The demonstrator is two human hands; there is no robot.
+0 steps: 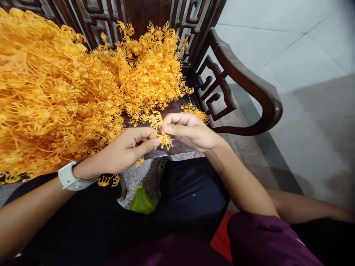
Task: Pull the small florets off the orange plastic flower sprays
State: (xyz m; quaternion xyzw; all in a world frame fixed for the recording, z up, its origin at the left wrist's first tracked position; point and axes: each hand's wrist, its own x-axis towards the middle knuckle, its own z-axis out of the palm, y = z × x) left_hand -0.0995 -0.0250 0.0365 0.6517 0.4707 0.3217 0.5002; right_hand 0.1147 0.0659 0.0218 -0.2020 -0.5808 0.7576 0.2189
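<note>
Between my hands, above the seat's front edge, is a small orange plastic flower sprig (156, 120) with thin, curled petals. My left hand (122, 149), with a pale watch strap (66, 175) at the wrist, pinches it from the left between thumb and forefinger. From the right, my right hand (191, 131) has thumb and forefinger pressed together on the sprig's other side; the exact grip point is hidden by the fingers. A large heap of similar orange sprigs (55, 92) lies just left of and behind my hands.
The heap rests on a dark carved wooden bench (183, 147), whose curved armrest (249, 88) rises at the right. A smaller orange cluster (194, 111) lies beside the armrest. Something green (142, 201) shows between my knees. Another person's bare limb (307, 207) appears at lower right.
</note>
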